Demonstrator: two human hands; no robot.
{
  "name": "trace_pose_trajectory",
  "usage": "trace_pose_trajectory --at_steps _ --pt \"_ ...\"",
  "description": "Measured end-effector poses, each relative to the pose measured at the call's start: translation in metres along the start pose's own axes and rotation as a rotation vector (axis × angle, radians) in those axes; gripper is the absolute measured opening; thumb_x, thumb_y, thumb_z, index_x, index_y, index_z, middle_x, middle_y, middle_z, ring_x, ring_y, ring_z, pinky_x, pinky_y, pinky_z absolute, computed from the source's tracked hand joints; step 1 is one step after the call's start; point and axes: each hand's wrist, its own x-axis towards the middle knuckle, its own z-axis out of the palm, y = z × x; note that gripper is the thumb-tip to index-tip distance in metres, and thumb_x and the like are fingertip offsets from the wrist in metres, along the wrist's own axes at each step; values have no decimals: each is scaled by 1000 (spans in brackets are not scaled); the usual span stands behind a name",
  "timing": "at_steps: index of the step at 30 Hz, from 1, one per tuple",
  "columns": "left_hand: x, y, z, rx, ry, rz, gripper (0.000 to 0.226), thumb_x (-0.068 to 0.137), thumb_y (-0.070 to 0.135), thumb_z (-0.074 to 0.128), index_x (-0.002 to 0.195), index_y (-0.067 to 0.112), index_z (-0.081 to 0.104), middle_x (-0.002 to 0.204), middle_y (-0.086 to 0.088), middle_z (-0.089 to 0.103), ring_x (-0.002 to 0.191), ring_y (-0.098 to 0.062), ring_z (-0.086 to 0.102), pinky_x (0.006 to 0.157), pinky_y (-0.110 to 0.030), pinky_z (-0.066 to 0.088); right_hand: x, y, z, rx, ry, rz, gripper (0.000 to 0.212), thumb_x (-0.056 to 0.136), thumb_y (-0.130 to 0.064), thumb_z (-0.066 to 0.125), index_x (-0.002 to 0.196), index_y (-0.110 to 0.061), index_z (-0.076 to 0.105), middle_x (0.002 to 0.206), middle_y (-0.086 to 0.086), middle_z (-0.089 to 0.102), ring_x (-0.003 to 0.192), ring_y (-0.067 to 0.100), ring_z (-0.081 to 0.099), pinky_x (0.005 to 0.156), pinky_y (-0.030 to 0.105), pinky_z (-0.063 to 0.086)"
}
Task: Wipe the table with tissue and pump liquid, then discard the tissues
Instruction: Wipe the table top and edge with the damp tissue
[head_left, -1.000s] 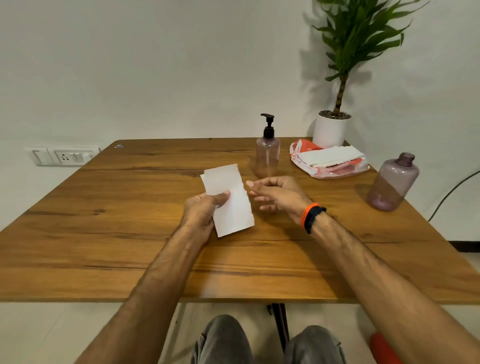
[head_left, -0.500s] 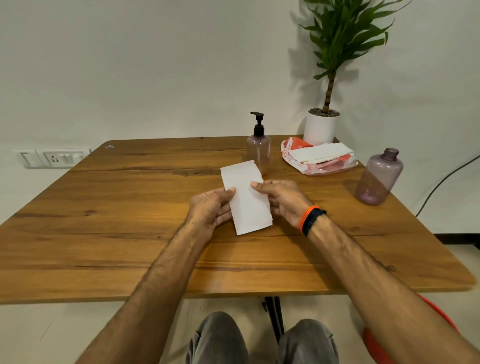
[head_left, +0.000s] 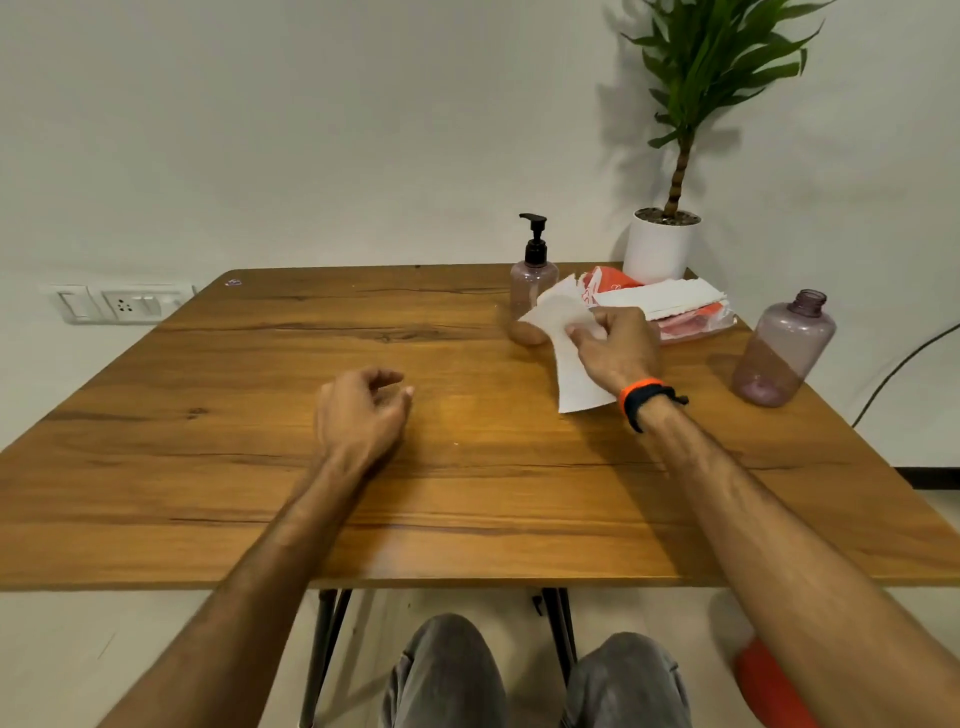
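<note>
My right hand (head_left: 615, 348) grips a white tissue (head_left: 574, 374) and holds it just above the wooden table (head_left: 260, 441), right beside the pump bottle (head_left: 532, 283). The tissue's top edge reaches in front of the bottle's lower part. The bottle is clear pink with a black pump head, standing upright at the back of the table. My left hand (head_left: 363, 415) rests over the table's middle, fingers loosely curled, holding nothing. An orange and white tissue pack (head_left: 670, 306) with several white tissues on top lies behind my right hand.
A capless pink bottle (head_left: 784, 348) stands at the right edge of the table. A white pot with a green plant (head_left: 662, 244) sits at the back right corner. A wall socket (head_left: 119, 304) is at the left. My knees and a red object (head_left: 769, 686) show below the table.
My left hand let go of the tissue and stayed over the table's middle. My right hand carried the tissue away to the right and back, up to the pump bottle.
</note>
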Motion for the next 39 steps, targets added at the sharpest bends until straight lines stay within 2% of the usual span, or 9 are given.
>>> trace_pose_trajectory --at_steps 2,3,6,9,13,17,21,27,39 --pt "-1 -8 0 125 -33 55 32 89 26 67 119 14 69 116 -6 71 109 -20 65 99 -30 50 -1 -2 0 -273 84 -238 23 91 -23 60 110 -20 73 94 12 73 90 31 64 75 35 51" --pt "-1 -11 1 174 -61 70 33 90 26 66 120 13 68 119 -7 70 112 -22 64 101 -30 49 -3 -3 3 -424 64 -336 26 91 -19 57 112 -24 72 90 13 71 85 31 62 74 36 49" --pt "-4 -17 3 244 -105 128 33 93 21 61 122 7 66 133 -9 62 123 -26 58 106 -34 43 -12 -2 15 -646 -166 -406 33 91 -16 51 116 -26 69 98 16 68 91 33 61 81 40 52" --pt "-5 -20 3 244 -106 155 32 95 18 58 123 5 65 140 -8 57 133 -26 49 111 -37 38 -22 2 26 -576 -342 -327 32 94 -22 50 122 -25 67 110 15 67 101 35 62 86 40 53" --pt "-4 -21 3 233 -112 147 33 96 19 57 126 7 63 143 -5 54 139 -24 42 114 -37 34 -27 7 34 -515 -387 -326 33 99 -29 45 124 -20 65 120 14 67 108 33 60 92 37 49" --pt "-4 -22 3 231 -115 155 33 96 19 57 126 8 63 143 -4 54 140 -23 41 114 -35 33 -28 8 36 -563 -451 -357 37 102 -28 39 135 -18 54 143 9 52 126 33 50 104 40 41" --pt "-4 -21 3 226 -114 153 33 96 19 57 126 7 63 142 -5 55 139 -24 42 113 -37 35 -30 9 39 -590 -479 -357 40 104 -28 35 142 -20 46 152 5 41 137 29 41 109 38 33" --pt "-4 -24 4 231 -121 165 33 96 19 56 125 7 64 142 -6 55 137 -25 45 111 -39 37 -42 5 46 -619 -533 -369 44 105 -29 30 148 -20 36 159 3 28 145 23 28 116 39 25" --pt "-1 -26 8 270 -89 150 32 96 22 55 125 11 64 142 -1 55 138 -23 43 114 -37 35 -66 -10 53 -591 -588 -377 45 105 -32 28 149 -26 34 160 -3 26 146 24 25 116 43 26"
